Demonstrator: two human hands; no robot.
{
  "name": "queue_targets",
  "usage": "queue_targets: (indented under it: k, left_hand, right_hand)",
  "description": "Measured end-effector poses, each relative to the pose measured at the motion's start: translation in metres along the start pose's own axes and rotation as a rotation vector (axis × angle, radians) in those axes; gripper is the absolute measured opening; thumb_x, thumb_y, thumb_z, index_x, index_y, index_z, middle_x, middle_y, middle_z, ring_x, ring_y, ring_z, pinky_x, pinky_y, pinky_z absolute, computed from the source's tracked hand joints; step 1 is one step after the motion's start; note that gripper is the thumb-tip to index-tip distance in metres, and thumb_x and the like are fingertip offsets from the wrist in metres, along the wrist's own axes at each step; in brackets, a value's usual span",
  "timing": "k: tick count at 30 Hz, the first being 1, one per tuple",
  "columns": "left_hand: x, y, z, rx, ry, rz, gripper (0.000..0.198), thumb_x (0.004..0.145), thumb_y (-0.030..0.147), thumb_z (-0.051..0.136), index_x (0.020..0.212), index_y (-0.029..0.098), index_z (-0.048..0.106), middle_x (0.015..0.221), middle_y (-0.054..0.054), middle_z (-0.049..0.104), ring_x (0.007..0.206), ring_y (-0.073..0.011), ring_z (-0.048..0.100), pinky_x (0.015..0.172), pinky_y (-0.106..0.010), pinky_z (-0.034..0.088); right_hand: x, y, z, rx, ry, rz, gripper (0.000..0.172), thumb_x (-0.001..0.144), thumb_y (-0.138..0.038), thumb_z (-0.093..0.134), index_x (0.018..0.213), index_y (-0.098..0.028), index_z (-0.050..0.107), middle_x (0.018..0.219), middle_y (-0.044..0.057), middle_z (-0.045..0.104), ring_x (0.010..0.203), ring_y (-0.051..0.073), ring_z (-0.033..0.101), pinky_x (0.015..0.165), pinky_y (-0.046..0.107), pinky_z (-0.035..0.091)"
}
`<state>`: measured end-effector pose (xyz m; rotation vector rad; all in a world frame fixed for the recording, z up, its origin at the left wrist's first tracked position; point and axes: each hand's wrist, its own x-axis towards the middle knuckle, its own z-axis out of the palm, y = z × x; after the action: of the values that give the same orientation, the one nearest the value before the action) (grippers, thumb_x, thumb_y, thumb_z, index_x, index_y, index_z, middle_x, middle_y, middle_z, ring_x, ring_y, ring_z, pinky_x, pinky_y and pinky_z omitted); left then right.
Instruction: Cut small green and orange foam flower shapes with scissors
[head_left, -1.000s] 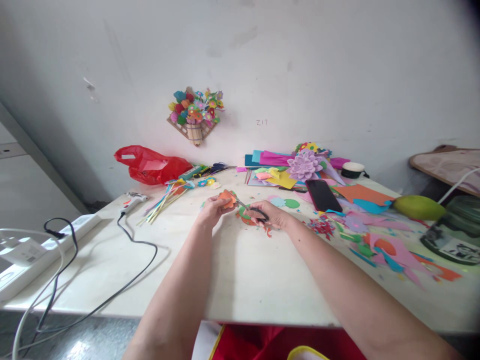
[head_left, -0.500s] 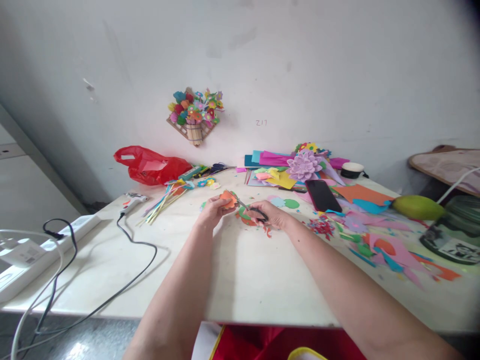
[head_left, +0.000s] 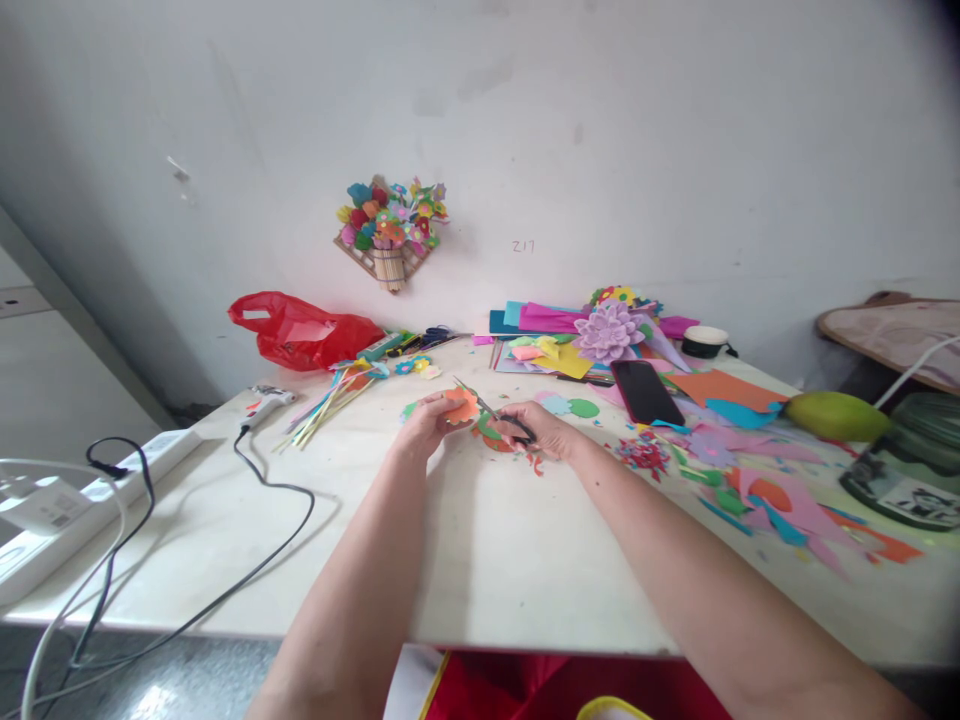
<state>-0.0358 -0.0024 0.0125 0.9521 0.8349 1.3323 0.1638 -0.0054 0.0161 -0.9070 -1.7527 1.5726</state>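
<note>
- On my feed, the left hand (head_left: 429, 425) pinches a scalloped orange piece (head_left: 463, 407) between thumb and fingers, well in from the front edge of the desk (head_left: 540, 570).
- I see the right hand (head_left: 541, 428) with fingers curled round the scissors (head_left: 487, 407), blades close by the orange piece; touching, I cannot tell.
- A glue gun (head_left: 268, 404) lies near the desk's left edge.

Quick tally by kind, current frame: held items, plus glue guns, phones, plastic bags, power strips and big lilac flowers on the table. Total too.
Scissors in right hand: 1
Orange scalloped piece in left hand: 1
Glue gun: 1
Smartphone: 1
Red plastic bag: 1
White power strip: 1
Big lilac flower: 1
Total: 7
</note>
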Motion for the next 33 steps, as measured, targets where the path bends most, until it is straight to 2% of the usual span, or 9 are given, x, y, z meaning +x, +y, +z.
queue_targets:
  k: [6,14,24,33]
  left_hand:
    - [0.002,-0.003,0.0,0.037,-0.004,0.016,0.015,0.054,0.017,0.073,0.056,0.014,0.059,0.059,-0.001,0.061,0.054,-0.0107,0.056,0.058,-0.027,0.052]
    - [0.003,-0.005,0.001,0.041,-0.018,0.014,0.017,0.052,0.016,0.073,0.052,0.015,0.057,0.055,0.0,0.058,0.051,-0.0097,0.054,0.048,-0.021,0.043]
    - [0.003,-0.003,-0.002,0.104,-0.017,0.023,0.015,0.05,0.018,0.073,0.052,0.013,0.059,0.05,0.0,0.056,0.045,-0.0077,0.048,0.045,-0.021,0.033]
    - [0.001,-0.001,-0.005,0.126,-0.044,0.014,0.017,0.048,0.017,0.074,0.049,0.014,0.057,0.046,0.003,0.052,0.042,-0.0064,0.045,0.044,-0.02,0.031]
  right_hand:
    - [0.002,0.004,-0.001,0.019,0.004,-0.017,0.026,0.069,-0.038,0.064,0.068,-0.013,0.056,0.045,-0.004,0.049,0.034,0.004,0.037,0.033,0.017,0.017]
    - [0.001,0.002,0.0,0.002,0.013,0.013,0.027,0.07,-0.039,0.064,0.069,-0.014,0.055,0.046,-0.005,0.049,0.034,0.004,0.038,0.032,0.016,0.015]
    - [0.004,0.007,-0.01,0.034,-0.07,0.065,0.024,0.07,-0.034,0.064,0.064,-0.015,0.05,0.047,-0.003,0.052,0.035,0.005,0.042,0.03,0.016,0.017]
    - [0.009,0.014,-0.019,0.062,-0.159,0.118,0.018,0.072,-0.031,0.06,0.07,-0.014,0.053,0.049,-0.003,0.054,0.034,0.005,0.043,0.029,0.016,0.019]
